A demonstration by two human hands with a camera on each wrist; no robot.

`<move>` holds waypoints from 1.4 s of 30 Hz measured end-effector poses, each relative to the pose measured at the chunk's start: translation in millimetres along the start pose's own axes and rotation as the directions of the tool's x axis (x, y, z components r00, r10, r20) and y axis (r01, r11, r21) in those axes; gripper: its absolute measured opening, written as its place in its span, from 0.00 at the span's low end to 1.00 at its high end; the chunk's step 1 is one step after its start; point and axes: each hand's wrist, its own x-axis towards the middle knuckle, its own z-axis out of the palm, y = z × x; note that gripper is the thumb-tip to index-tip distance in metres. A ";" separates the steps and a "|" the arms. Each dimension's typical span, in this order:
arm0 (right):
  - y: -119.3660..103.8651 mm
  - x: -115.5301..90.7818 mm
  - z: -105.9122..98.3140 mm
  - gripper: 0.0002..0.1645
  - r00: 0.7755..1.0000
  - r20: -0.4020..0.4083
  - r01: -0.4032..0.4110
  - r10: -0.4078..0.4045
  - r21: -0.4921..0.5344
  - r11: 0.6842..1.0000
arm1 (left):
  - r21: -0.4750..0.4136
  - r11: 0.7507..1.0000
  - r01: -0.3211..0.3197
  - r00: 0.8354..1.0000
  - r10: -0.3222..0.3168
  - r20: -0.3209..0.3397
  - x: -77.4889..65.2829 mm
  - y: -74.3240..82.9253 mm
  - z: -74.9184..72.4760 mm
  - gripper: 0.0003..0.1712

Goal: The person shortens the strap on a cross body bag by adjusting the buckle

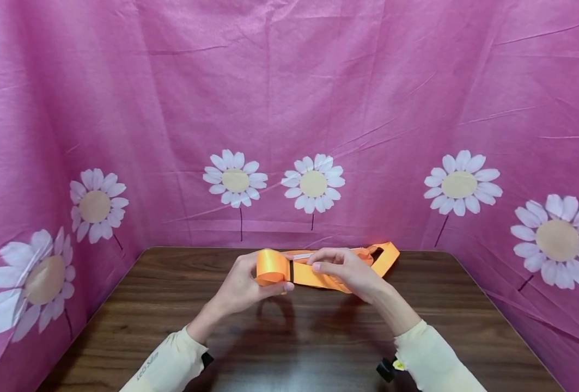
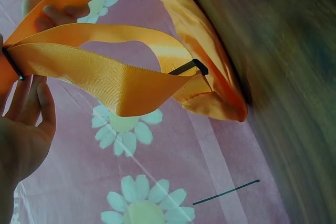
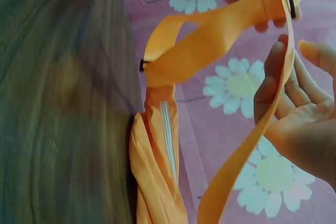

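An orange webbing strap (image 1: 314,275) runs across the middle of the head view, with a loop standing up at its left end. My left hand (image 1: 237,283) grips that loop between thumb and fingers, beside a black slider buckle (image 1: 291,271). My right hand (image 1: 350,272) is at the strap's middle; in the right wrist view its fingers lie behind the strap and the thumb stands apart from it. An orange fabric bag (image 3: 152,177) with a white zipper (image 3: 168,135) hangs together with the strap. A second black fitting (image 2: 197,66) sits where the strap meets the bag.
A dark wood-grain table (image 1: 309,343) lies under the hands. Pink cloth (image 1: 269,81) printed with several white daisies encloses its back and sides. Another fold of the orange strap (image 1: 387,258) sticks out to the right, near the table's far edge.
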 end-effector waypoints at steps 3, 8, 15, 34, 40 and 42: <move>0.8 -1.0 -5.9 0.15 1.000 -0.012 -0.012 0.012 -0.026 1.000 | 0.000 1.000 0.003 1.000 -0.003 -0.020 1.2 1.1 -4.3 0.27; 1.2 -2.8 -10.7 0.15 0.999 0.000 -0.038 0.038 -0.030 0.999 | -0.020 1.000 0.005 1.000 -0.006 -0.031 2.6 3.7 -8.4 0.29; -1.6 -3.1 -8.2 0.14 0.999 0.033 -0.003 0.004 -0.010 1.000 | -0.050 0.999 0.013 1.000 -0.014 -0.012 2.6 3.5 -7.3 0.31; -8.4 0.0 15.2 0.15 1.000 0.019 -0.024 0.025 -0.051 0.998 | 0.025 0.996 0.085 0.994 -0.087 0.069 0.1 0.3 4.7 0.25; -6.4 1.5 22.9 0.15 0.994 0.051 -0.081 0.092 -0.181 0.980 | 0.141 0.984 0.109 0.986 -0.125 0.112 -1.1 0.3 7.3 0.22; -5.4 2.0 25.9 0.17 0.991 0.071 -0.099 0.113 -0.179 0.979 | 0.182 0.978 0.099 0.986 -0.122 0.118 -1.2 1.1 8.3 0.22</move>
